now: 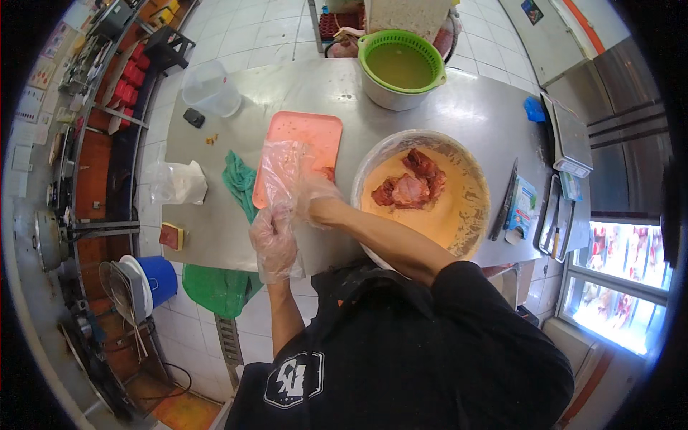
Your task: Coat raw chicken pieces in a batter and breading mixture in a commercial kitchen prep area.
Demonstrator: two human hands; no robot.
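Observation:
My left hand [275,239], in a clear disposable glove, grips the mouth of a clear plastic bag [280,166]. The bag lies partly over a pink tray [303,126]. My right hand [320,194], also gloved, is blurred beside the bag and the tray's near right part; its fingers cannot be made out. A bit of reddish meat [327,172] shows on the tray just beyond it. To the right, a large round basin [473,177] holds pale orange powder [392,220], with raw meat pieces [411,188] on top. My right forearm crosses the basin's near left rim.
A green teal cloth [239,180], a bag of white powder [185,183] and a sponge [171,236] lie left. A clear plastic jug [212,88] and a green strainer in a white bucket [402,67] stand farther back. A knife [505,199] and a scale [567,134] are right.

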